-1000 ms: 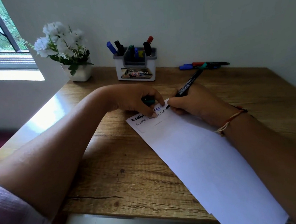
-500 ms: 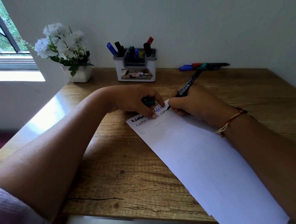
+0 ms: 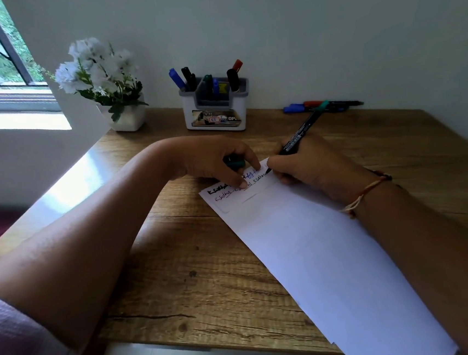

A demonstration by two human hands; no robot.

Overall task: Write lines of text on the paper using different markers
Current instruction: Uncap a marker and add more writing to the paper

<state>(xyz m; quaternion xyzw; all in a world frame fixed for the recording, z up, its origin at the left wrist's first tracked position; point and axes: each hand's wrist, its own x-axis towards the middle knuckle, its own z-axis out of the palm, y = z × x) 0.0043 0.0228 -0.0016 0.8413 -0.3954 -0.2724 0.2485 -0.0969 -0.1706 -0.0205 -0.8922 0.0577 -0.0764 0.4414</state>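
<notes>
A white sheet of paper lies at an angle on the wooden desk, with two lines of writing across its top. My right hand grips a black marker with a green end, its tip on the paper at the end of the second line. My left hand holds a dark green cap in its curled fingers, and its fingertips press the paper's top edge.
A white and grey holder with several markers stands at the back of the desk. Three loose markers lie by the wall at the right. A white pot of flowers stands at the back left, near the window.
The marker tip has crept slightly to the right along the second line, adding more writing. My left hand has stayed in place.
</notes>
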